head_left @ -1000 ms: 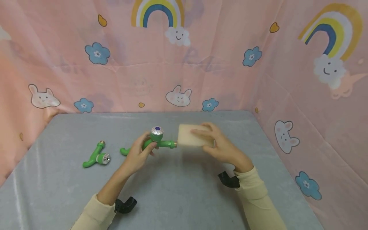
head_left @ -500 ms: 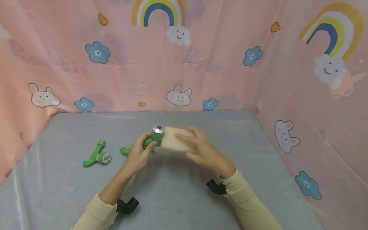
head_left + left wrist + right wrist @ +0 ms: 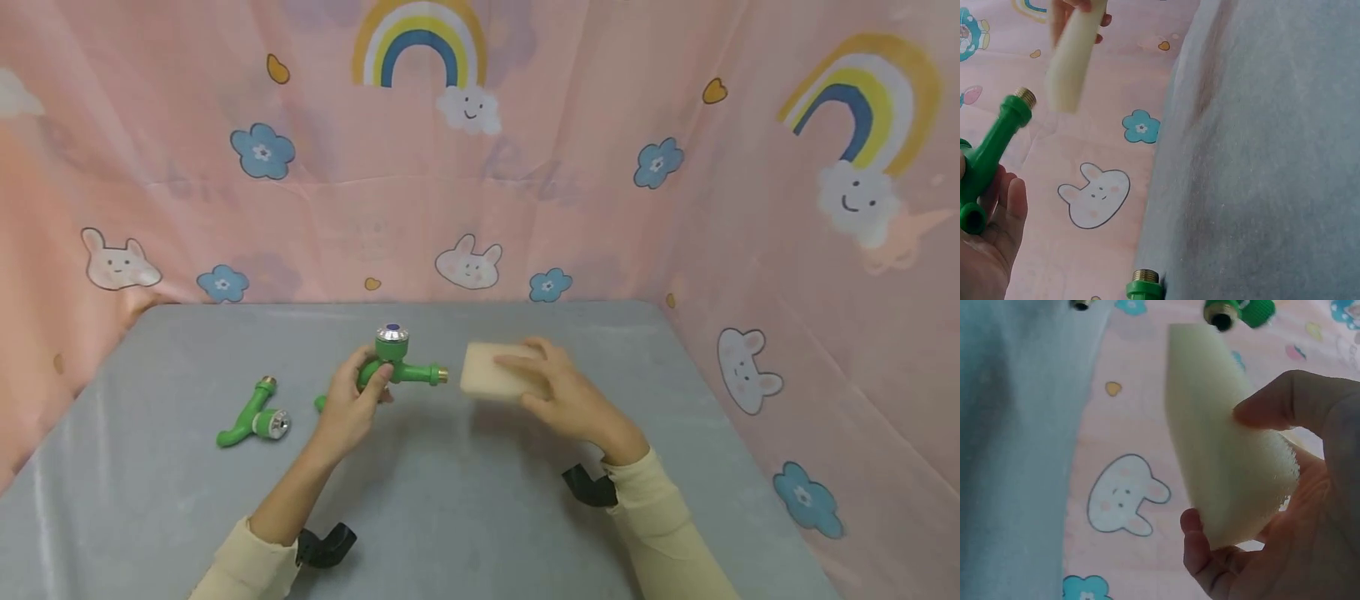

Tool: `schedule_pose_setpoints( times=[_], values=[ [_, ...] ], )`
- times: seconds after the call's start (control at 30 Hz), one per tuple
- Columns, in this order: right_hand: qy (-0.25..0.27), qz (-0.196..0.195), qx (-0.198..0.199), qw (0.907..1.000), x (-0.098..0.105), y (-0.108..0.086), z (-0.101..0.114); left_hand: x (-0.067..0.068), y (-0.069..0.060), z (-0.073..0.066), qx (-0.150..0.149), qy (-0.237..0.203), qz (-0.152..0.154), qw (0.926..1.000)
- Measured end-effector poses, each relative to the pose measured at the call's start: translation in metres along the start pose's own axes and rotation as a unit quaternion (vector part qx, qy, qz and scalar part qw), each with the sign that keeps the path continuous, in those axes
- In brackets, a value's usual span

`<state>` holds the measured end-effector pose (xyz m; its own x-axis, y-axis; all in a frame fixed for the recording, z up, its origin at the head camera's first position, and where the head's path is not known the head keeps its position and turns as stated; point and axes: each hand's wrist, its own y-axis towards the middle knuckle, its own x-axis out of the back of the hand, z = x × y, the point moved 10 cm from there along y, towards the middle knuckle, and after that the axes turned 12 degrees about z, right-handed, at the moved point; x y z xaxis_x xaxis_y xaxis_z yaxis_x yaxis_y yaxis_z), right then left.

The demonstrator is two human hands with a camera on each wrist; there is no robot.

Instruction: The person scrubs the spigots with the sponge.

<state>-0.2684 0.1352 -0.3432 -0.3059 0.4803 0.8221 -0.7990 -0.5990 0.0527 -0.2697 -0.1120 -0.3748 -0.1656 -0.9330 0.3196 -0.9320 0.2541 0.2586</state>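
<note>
My left hand (image 3: pixel 352 408) grips a green faucet (image 3: pixel 416 373) with a silver knob on top and a brass threaded end pointing right. In the left wrist view the same faucet (image 3: pixel 988 153) lies against the palm and fingers. A cream sponge (image 3: pixel 491 372) is pinched between the thumb and fingers of my right hand (image 3: pixel 577 400), held above the table. A gap separates the sponge from the brass end. In the right wrist view the thumb presses into the sponge (image 3: pixel 1210 437). A second green faucet (image 3: pixel 251 417) lies on the table at the left.
The grey cloth-covered table (image 3: pixel 465 517) spreads below both hands. Pink printed curtains (image 3: pixel 585 233) hang behind and to the sides. A black bent piece shows beside each sleeve.
The sponge first moved left over the faucet's pipe, covering its brass end, then back right, off it. My left hand and the held faucet have shifted slightly left.
</note>
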Motion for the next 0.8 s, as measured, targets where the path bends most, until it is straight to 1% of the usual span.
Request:
schedule_pose_setpoints(
  times=[0.03,0.1,0.17,0.23,0.3,0.33,0.4,0.47,0.63,0.8],
  values=[
    [0.011,-0.006,0.001,0.9999,0.002,0.000,-0.001,0.001,0.000,0.000,-0.001,-0.002,-0.004,1.0000],
    [0.036,-0.026,0.012,0.9990,0.005,0.000,0.002,0.000,0.000,-0.001,-0.006,-0.007,-0.002,1.0000],
    [0.057,-0.042,0.037,0.9968,0.004,0.001,0.010,-0.002,0.001,-0.001,-0.011,-0.016,0.003,0.9998],
    [0.058,-0.048,0.063,0.9952,-0.002,0.004,0.022,-0.004,0.002,0.000,-0.011,-0.034,0.006,0.9994],
    [0.049,-0.041,0.086,0.9942,-0.012,0.008,0.033,-0.004,0.002,0.003,-0.005,-0.050,0.003,0.9988],
    [0.047,-0.037,0.091,0.9941,-0.017,0.009,0.036,-0.004,0.002,0.004,-0.001,-0.059,0.000,0.9983],
    [0.035,-0.033,0.090,0.9948,-0.023,0.011,0.039,-0.002,0.002,0.005,0.007,-0.073,-0.007,0.9973],
    [0.036,-0.030,0.083,0.9955,-0.024,0.011,0.037,-0.001,0.003,0.006,0.014,-0.083,-0.010,0.9964],
    [0.053,-0.024,0.063,0.9963,-0.014,0.008,0.025,0.002,0.003,0.008,0.034,-0.101,-0.011,0.9942],
    [0.051,-0.025,0.045,0.9974,-0.004,0.003,0.017,0.006,0.000,0.013,0.061,-0.105,-0.022,0.9923]
  ],
)
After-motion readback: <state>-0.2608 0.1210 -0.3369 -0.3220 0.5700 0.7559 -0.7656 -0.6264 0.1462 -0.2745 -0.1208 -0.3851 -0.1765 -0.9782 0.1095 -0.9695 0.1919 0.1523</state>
